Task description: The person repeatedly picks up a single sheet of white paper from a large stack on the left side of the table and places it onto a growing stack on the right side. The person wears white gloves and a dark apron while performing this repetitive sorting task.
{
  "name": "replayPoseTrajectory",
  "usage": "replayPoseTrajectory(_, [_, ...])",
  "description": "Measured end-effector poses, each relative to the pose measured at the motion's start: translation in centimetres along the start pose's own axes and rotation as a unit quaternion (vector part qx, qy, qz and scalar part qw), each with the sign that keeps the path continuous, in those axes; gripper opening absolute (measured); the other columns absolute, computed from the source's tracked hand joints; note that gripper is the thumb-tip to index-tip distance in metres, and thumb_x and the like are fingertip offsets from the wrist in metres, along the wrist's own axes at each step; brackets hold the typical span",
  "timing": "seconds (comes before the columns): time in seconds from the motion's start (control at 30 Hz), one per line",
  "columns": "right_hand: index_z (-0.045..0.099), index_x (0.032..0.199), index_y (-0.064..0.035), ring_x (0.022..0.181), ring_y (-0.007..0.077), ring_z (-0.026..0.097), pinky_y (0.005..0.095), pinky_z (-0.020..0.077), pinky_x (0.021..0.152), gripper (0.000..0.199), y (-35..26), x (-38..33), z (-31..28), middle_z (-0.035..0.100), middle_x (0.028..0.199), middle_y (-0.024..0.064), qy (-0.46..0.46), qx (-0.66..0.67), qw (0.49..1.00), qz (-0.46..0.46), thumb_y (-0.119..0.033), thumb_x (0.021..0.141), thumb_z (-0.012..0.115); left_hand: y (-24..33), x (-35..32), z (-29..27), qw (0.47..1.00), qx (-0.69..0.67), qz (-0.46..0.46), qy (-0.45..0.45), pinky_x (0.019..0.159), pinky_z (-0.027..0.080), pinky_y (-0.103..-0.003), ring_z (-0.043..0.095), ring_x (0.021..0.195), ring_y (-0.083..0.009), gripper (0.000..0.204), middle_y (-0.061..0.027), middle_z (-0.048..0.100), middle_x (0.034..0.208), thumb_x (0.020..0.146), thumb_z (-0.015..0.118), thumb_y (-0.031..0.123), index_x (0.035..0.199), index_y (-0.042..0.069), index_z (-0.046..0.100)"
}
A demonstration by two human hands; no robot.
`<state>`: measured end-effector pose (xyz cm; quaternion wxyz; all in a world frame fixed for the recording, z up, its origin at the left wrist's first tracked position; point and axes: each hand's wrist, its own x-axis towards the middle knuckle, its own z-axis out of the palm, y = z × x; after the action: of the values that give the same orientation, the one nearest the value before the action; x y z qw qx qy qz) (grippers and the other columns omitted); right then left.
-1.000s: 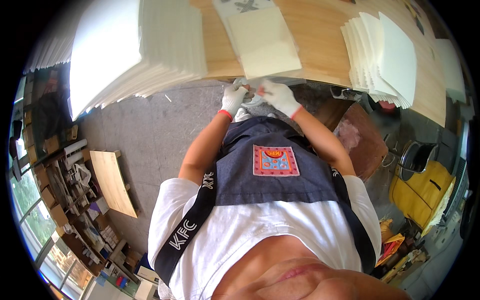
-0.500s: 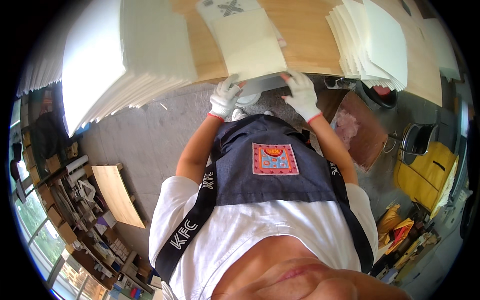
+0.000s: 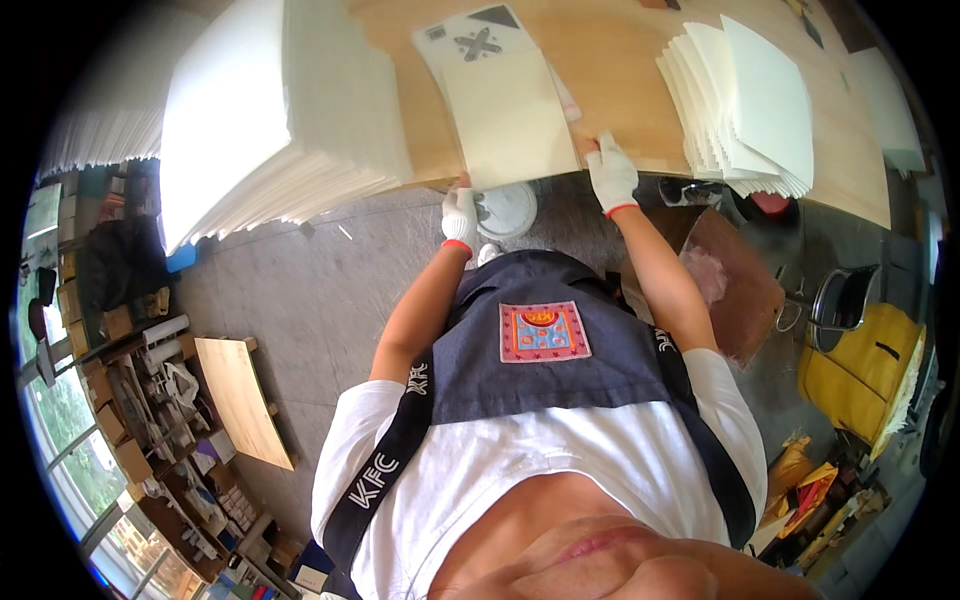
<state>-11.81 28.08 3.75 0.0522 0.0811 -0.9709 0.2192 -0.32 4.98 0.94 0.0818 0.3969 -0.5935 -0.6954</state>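
The cream sheet (image 3: 510, 115) is lying on the tabletop (image 3: 620, 70) at twelve o'clock from the person, its near edge overhanging the rim; its long axis is running from six to twelve o'clock, tilted slightly toward eleven. The left hand (image 3: 461, 215) is reaching up at the sheet's near left corner, fingers curled under it, though whether they are pinching it I cannot tell; the right hand (image 3: 611, 172) is lying flat and released just beside the near right corner. Both hands are about equally near; tall stack (image 3: 280, 110) sitting at ten o'clock, fanned stack (image 3: 745, 105) at two.
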Motion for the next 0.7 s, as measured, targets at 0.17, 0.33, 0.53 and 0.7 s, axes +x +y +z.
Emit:
replayPoseTrajectory(0.17, [0.053,0.093,-0.0085,0.055,0.0217,0.054,0.0344,0.0434,0.051,0.039,0.2,-1.3,-3.3,0.060,0.068,0.0090,-0.301,0.259,0.901,0.177,-0.045,0.090,0.039,7.3,-2.4,1.9,0.981,0.063,0.122,-0.134,0.050,0.043,-0.028,0.052,0.057,-0.0110,0.024,-0.0059,0.055,0.070,0.086,0.055,0.021,0.094,-0.001,0.055])
replayPoseTrajectory(0.33, [0.053,0.096,-0.0095,0.044,0.0038,0.038,0.0162,0.0278,0.039,0.023,-3.3,-1.5,-3.5,0.049,0.062,-0.0035,-0.314,0.710,0.600,0.194,-0.031,0.090,0.051,20.8,-10.6,0.0,0.880,0.250,0.380,-0.136,0.053,0.042,-0.029,0.053,0.058,-0.0164,0.014,-0.0094,0.050,0.065,0.082,0.057,0.015,0.081,0.001,0.054])
replayPoseTrajectory(0.53, [0.053,0.105,-0.0042,0.055,0.0034,0.045,0.0157,0.0320,0.047,0.026,-18.6,2.9,-13.2,0.054,0.069,-0.0028,-0.281,0.742,0.608,-0.002,-0.025,0.089,0.053,28.9,-15.5,-10.1,0.800,0.095,0.584,0.105,0.049,0.031,-0.023,0.042,0.055,-0.0083,0.006,0.0017,0.044,0.062,0.081,0.054,0.003,0.076,0.000,0.055])
replayPoseTrajectory(0.7, [0.057,0.078,-0.0073,0.052,0.0022,0.048,0.0151,0.0324,0.045,0.024,-29.2,6.0,-17.9,0.057,0.065,-0.0012,-0.370,0.606,0.685,-0.165,-0.031,0.085,0.058,35.0,-13.8,-16.5,0.827,0.102,0.499,0.237,0.063,0.038,-0.015,0.056,0.080,-0.0109,0.018,-0.0053,0.057,0.084,0.086,0.049,0.009,0.095,-0.003,0.058])
